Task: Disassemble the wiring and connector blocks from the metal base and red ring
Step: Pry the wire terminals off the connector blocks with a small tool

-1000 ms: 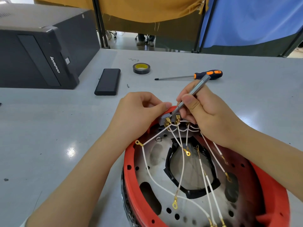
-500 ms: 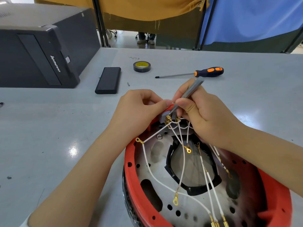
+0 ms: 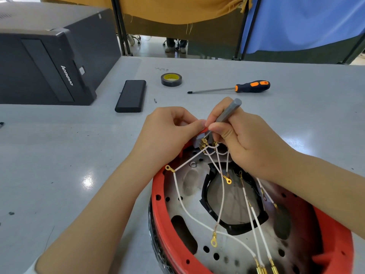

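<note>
At lower right of the frame, a red ring [image 3: 164, 220] encircles a perforated metal base [image 3: 189, 196] on a grey table [image 3: 59, 155]. A person's left hand [image 3: 166, 133] curls its fingers around a grey connector block [image 3: 198, 139] at the ring's far edge, thumb pressed against it. The right hand [image 3: 246, 143] pinches a slim grey screwdriver [image 3: 227, 112] like a pen, its tip down among the block's brass terminals. The right hand and wrist cover the block's right side and part of the wiring. White wires [image 3: 221, 198] with gold ring lugs fan from the block across the base and a black gasket [image 3: 205, 186].

Behind the hands lie an orange-and-black screwdriver [image 3: 250, 87], a roll of black tape [image 3: 171, 79], a black slab-shaped case [image 3: 130, 95] and a tiny loose screw [image 3: 155, 100]. A black computer tower [image 3: 45, 54] fills the upper left; yellow [image 3: 177, 8] and blue [image 3: 306, 20] cloths hang along the top.
</note>
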Demonstrator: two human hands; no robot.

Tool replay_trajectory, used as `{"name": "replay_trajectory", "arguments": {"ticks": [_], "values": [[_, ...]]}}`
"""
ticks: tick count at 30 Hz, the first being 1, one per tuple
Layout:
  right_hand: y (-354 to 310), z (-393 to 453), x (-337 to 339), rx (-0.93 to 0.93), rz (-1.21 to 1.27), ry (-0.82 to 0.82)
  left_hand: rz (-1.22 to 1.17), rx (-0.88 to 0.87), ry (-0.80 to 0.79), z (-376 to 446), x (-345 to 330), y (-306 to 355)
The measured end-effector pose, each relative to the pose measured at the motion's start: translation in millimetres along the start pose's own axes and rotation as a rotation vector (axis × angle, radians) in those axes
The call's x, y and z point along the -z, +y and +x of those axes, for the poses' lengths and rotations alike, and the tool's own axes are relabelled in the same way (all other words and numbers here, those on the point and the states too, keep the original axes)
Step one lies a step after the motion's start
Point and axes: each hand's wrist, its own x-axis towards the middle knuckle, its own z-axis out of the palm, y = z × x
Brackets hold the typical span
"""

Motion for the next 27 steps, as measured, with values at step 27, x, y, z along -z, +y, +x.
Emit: {"name": "replay_trajectory", "arguments": {"ticks": [27], "values": [[-1, 41, 7, -0.350, 0.281, -0.177, 0.009, 0.012, 0.022, -2, 0, 3]]}}
